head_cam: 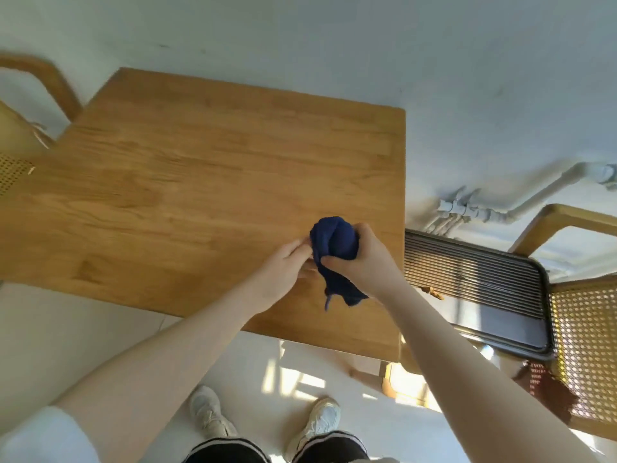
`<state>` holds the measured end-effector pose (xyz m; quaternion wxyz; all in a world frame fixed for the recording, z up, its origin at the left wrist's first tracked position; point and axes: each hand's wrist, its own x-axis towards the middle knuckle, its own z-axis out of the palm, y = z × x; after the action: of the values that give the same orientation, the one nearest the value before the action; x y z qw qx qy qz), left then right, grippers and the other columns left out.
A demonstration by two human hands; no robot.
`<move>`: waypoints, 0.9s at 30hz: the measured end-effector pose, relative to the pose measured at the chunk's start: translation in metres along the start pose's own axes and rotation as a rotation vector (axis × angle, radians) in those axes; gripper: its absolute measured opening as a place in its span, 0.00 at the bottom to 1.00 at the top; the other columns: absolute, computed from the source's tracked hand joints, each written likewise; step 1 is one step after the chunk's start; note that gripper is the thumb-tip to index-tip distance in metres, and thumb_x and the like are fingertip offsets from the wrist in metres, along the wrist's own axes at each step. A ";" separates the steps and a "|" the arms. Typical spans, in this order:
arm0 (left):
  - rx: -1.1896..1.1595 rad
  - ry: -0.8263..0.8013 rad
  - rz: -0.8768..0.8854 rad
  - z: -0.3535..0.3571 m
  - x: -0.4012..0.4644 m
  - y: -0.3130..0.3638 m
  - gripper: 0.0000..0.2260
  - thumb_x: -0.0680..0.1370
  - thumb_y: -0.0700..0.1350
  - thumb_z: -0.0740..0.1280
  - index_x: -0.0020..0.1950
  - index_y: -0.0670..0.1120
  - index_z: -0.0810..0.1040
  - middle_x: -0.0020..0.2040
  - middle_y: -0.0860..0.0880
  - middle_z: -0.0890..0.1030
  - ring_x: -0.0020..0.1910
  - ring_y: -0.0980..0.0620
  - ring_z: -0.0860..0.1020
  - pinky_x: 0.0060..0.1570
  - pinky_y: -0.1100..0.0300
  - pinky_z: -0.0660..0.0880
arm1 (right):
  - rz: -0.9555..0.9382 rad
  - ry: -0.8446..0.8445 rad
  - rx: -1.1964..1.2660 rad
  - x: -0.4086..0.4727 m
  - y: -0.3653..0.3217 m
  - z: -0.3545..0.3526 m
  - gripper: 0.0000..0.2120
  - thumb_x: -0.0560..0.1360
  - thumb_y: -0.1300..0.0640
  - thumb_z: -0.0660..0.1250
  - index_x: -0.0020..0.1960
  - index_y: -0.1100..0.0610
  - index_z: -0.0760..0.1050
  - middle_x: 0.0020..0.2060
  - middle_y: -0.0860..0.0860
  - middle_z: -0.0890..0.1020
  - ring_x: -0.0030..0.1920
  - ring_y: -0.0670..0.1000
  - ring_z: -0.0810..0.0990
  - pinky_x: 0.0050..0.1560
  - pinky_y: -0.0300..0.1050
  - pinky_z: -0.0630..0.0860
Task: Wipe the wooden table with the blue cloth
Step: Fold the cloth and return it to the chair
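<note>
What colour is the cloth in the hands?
Dark blue cloth, seen in the head view.

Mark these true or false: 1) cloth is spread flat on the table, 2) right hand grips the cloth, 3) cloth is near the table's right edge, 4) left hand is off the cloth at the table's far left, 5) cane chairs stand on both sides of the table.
1) False. The blue cloth is bunched up, a tail hanging down toward the wooden table.
2) True. The right hand has thumb and fingers curled round the bunch.
3) True.
4) False. The left hand is right beside the cloth, fingers at its left edge.
5) True. Left cane chair, right cane chair.
</note>
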<state>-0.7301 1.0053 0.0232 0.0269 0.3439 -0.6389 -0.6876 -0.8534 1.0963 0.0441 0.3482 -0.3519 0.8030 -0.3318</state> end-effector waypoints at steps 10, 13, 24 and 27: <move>-0.094 0.341 0.038 -0.235 -0.096 -0.013 0.11 0.79 0.41 0.63 0.61 0.43 0.73 0.56 0.46 0.78 0.54 0.51 0.77 0.51 0.59 0.75 | -0.017 -0.442 0.460 0.051 -0.174 0.158 0.15 0.76 0.62 0.62 0.62 0.55 0.72 0.58 0.53 0.78 0.57 0.53 0.77 0.60 0.53 0.74; -0.056 0.402 0.045 -0.318 -0.136 -0.028 0.09 0.78 0.41 0.64 0.58 0.42 0.75 0.54 0.47 0.80 0.54 0.52 0.78 0.54 0.58 0.74 | -0.124 -0.504 0.213 0.070 -0.224 0.217 0.10 0.73 0.63 0.66 0.55 0.61 0.75 0.49 0.54 0.79 0.50 0.52 0.77 0.53 0.45 0.75; -0.129 0.753 0.089 -0.511 -0.228 -0.059 0.06 0.80 0.43 0.61 0.47 0.44 0.76 0.40 0.49 0.78 0.37 0.60 0.76 0.35 0.69 0.71 | -0.425 -0.329 0.009 0.107 -0.378 0.419 0.09 0.73 0.58 0.67 0.53 0.58 0.74 0.47 0.49 0.78 0.49 0.50 0.77 0.51 0.47 0.74; -0.213 0.798 0.071 -0.549 -0.233 -0.072 0.08 0.80 0.43 0.60 0.52 0.38 0.74 0.46 0.42 0.77 0.44 0.50 0.75 0.41 0.58 0.73 | -0.429 -0.405 0.120 0.104 -0.406 0.463 0.04 0.76 0.56 0.64 0.47 0.56 0.72 0.41 0.50 0.79 0.42 0.50 0.78 0.47 0.47 0.76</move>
<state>-0.2454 0.6576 0.0900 0.3316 0.5565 -0.5151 -0.5612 -0.4037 0.6640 0.0769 0.4436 -0.5511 0.6035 -0.3677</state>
